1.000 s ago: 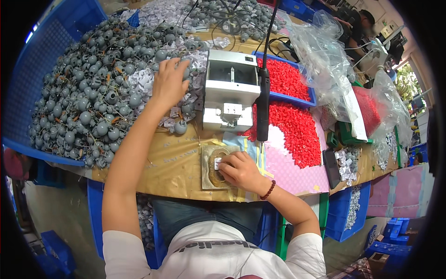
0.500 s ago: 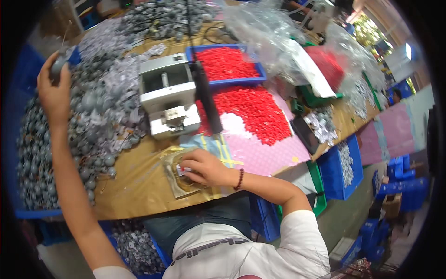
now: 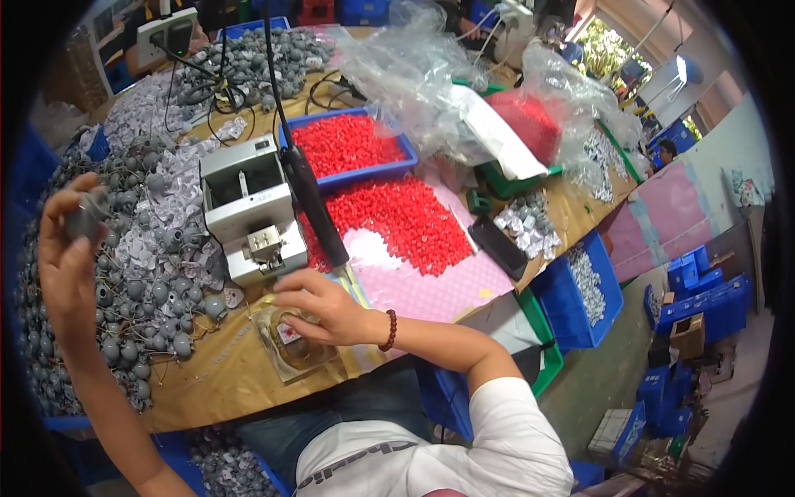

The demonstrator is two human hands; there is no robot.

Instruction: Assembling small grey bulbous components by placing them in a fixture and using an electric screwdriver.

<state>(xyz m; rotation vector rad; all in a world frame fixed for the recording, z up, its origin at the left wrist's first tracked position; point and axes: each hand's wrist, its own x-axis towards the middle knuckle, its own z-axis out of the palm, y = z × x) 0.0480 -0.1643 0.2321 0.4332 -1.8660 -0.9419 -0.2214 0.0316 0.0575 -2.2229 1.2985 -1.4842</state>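
My left hand (image 3: pixel 70 248) is raised at the left and holds a small grey round part (image 3: pixel 85 220) between its fingers, above a big heap of grey round parts (image 3: pixel 141 290). My right hand (image 3: pixel 319 305) rests with curled fingers on a small clear dish (image 3: pixel 294 344) taped to the brown table top; whether it holds anything I cannot tell. Just beyond it stands a small grey metal bench machine (image 3: pixel 248 211) with a black handle (image 3: pixel 310 199) leaning beside it.
Loose red caps (image 3: pixel 406 219) lie on a pink mat (image 3: pixel 431 286), with more in a blue tray (image 3: pixel 352 145). Clear plastic bags (image 3: pixel 431 74), a black block (image 3: pixel 497 244) and blue bins (image 3: pixel 580 286) sit right. Cables run at the back.
My left hand lifted a grey part off the heap and swung it out to the left and up. The view tilted and shifted. My right hand stayed on the dish.
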